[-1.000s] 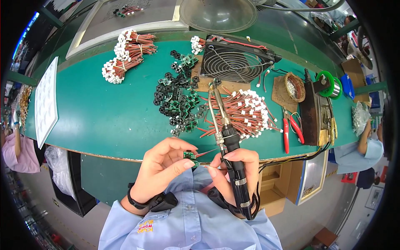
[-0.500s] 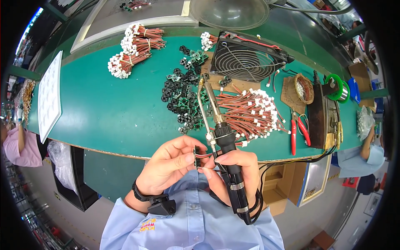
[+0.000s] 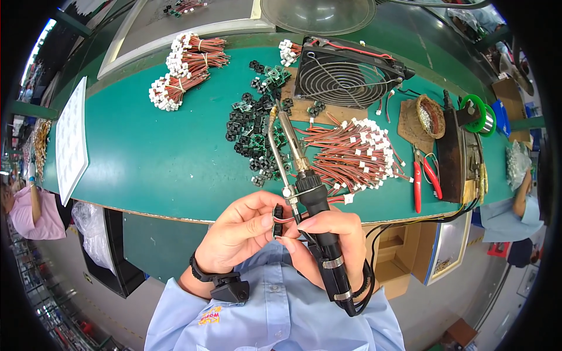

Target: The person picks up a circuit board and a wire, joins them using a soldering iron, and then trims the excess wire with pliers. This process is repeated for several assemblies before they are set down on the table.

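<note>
Near the table's front edge, my left hand (image 3: 237, 231) pinches a small circuit board (image 3: 277, 222) with black parts between thumb and fingers. My right hand (image 3: 333, 234) is wrapped around a black soldering iron (image 3: 314, 196) with a thin metal solder feed tube (image 3: 274, 143) beside its barrel. The iron's tip points away from me, over a heap of small boards (image 3: 252, 126). Short red and black wires (image 3: 285, 220) run from the board toward my right thumb and fingertips, which are close to it. Whether the wires are joined to the board cannot be seen.
Loose white-plugged wires (image 3: 357, 155) lie right of the heap, below a black fan (image 3: 345, 76). Further right are red-handled pliers (image 3: 417, 181), a round tin (image 3: 430, 117) and a solder spool (image 3: 485, 117). Tied wire bundles (image 3: 181, 82) and a white tray (image 3: 71, 140) are left.
The board has turned a little between my left fingers and shows more of its black parts. The iron has swung slightly left; both hands keep their holds.
</note>
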`<state>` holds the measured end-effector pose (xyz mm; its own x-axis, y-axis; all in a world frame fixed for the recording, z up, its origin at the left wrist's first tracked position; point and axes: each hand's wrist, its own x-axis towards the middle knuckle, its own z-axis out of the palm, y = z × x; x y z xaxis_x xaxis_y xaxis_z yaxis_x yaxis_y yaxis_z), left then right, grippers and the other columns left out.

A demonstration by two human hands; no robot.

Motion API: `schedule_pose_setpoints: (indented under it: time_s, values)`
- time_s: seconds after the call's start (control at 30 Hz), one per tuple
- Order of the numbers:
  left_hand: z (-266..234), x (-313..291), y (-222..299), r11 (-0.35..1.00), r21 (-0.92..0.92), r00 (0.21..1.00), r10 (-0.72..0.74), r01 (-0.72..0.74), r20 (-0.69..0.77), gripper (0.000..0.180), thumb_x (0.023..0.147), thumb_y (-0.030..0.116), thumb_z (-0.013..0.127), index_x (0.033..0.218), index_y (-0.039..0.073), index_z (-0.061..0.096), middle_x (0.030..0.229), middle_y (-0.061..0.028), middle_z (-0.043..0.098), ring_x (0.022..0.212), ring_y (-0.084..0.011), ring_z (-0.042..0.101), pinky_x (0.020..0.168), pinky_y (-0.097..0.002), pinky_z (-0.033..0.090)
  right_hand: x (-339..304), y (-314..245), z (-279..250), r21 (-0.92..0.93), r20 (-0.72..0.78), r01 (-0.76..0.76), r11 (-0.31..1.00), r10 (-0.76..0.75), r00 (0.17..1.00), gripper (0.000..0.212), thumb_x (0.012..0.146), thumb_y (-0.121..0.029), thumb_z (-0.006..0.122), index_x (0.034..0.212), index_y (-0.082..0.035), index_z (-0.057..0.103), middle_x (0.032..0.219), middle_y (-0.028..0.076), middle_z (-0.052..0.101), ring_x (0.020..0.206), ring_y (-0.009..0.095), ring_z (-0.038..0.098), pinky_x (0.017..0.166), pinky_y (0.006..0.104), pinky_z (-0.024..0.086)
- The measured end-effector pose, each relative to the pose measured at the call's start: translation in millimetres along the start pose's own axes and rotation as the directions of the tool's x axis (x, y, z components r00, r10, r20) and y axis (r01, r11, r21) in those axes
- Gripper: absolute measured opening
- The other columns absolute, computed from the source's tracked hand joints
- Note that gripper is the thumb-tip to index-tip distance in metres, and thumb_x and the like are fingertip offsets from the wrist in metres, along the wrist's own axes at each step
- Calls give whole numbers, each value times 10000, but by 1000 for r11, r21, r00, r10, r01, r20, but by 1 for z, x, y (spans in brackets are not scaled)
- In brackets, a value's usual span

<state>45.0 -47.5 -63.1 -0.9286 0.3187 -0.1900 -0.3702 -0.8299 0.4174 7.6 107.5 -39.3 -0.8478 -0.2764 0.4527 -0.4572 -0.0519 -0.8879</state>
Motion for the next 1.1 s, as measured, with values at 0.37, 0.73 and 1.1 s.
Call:
schedule_pose_setpoints:
  time_s: [0.37,0.73,1.1]
  values:
    - [2,0,1,999,-14,999,-30,30,28,256,919,121,515,1143,-2,500,1037,-98,585,946,-186,576,817,-301,457,-3,6,-2,53,15,38,998,-39,999,396,645,64,699,992,-53,548,789,81,627,579,202,573,511,284,405]
    - [3,0,1,999,34,1000,-9,9,-16,245,916,120,519,1129,-1,508,1043,-97,583,946,-187,572,829,-309,451,0,-2,-8,-20,84,-23,1000,24,996,401,686,62,705,1002,-48,485,794,102,617,669,180,602,609,285,464]
    - [2,1,-1,999,33,1000,1,0,-24,234,913,113,523,1122,8,512,1051,-88,581,946,-166,570,838,-304,449,0,-2,-12,-61,146,-33,998,41,988,410,708,47,714,1012,-48,455,756,81,617,697,163,614,630,284,489]
